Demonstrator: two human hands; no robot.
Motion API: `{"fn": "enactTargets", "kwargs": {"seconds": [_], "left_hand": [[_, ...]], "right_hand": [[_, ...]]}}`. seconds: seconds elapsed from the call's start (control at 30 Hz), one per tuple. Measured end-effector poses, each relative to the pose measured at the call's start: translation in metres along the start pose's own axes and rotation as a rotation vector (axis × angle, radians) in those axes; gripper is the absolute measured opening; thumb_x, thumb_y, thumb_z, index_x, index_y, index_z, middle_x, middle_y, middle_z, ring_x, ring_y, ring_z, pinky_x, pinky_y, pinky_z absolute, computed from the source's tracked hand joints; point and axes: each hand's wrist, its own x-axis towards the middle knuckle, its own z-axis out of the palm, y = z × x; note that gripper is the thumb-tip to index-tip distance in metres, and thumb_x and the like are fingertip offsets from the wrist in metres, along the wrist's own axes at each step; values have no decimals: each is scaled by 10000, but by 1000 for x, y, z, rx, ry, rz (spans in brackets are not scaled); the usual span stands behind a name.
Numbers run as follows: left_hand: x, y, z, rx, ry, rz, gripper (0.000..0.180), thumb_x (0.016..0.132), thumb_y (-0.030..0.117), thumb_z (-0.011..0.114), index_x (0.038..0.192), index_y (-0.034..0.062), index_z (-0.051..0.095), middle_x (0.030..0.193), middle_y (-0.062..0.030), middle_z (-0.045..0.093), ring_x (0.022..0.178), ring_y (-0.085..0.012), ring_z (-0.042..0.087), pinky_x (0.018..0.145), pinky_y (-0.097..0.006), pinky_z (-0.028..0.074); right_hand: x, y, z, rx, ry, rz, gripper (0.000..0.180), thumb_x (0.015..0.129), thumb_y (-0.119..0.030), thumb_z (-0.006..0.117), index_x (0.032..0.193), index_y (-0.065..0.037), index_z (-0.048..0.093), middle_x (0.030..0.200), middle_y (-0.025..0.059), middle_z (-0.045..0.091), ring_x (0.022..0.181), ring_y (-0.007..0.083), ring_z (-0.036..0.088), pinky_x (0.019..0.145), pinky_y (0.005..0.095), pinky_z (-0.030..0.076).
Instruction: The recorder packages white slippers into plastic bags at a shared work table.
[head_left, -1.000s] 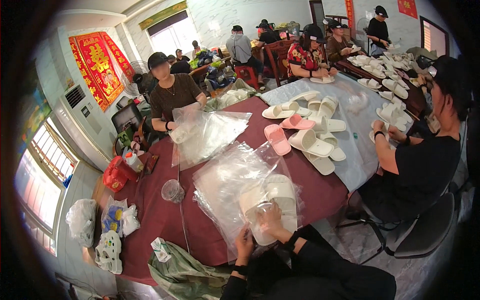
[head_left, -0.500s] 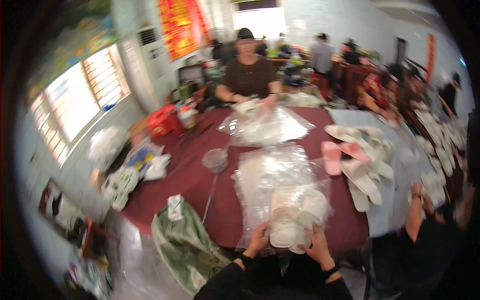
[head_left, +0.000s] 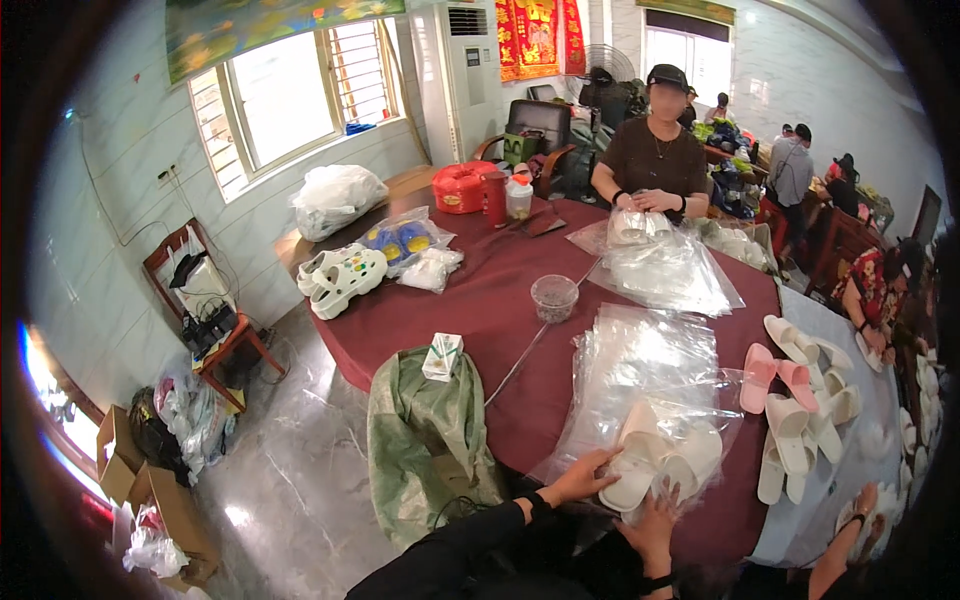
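A pair of white slippers lies at the table's near edge, on and partly under clear plastic film. My left hand (head_left: 582,478) grips the side of the left slipper (head_left: 638,452), near its heel. At the heel end of the right slipper (head_left: 697,456), my right hand (head_left: 655,525) has its fingers bent against the sole and the film. Some of those fingers are hidden by the glossy plastic. The clear plastic bag (head_left: 727,400) spreads around the pair, though I cannot tell how far inside it each slipper is. Beyond lies a stack of clear bags (head_left: 645,345).
Pink slippers (head_left: 758,378) and several white slippers (head_left: 790,425) lie to the right. Across the maroon table (head_left: 500,290), a person (head_left: 655,160) handles bagged slippers. A green sack (head_left: 425,430) hangs at the near left edge. Another person's hand (head_left: 862,505) is at right.
The view has swung left and sharpened. The slippers, stacked closely before, now lie side by side with toes pointing away. My left hand has shifted along the left slipper's side.
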Motion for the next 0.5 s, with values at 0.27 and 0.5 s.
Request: {"fn": "enactTargets", "kwargs": {"seconds": [0.27, 0.5], "left_hand": [[1, -23, 5, 13, 34, 79, 409, 844, 70, 592, 1247, 53, 524, 1028, -176, 610, 898, -267, 600, 800, -335, 469], [0, -14, 5, -26, 57, 41, 326, 858, 41, 564, 1183, 8, 555, 1090, -195, 613, 1012, -323, 598, 857, -347, 463]], "right_hand": [[-14, 10, 4, 165, 190, 46, 967, 488, -429, 842, 1290, -65, 444, 1466, 305, 106, 1360, 473, 82, 1091, 561, 148], [-19, 16, -10, 185, 158, -3, 892, 482, -319, 862, 1252, -77, 483, 1450, 306, 174, 1353, 446, 176, 1075, 520, 228]]}}
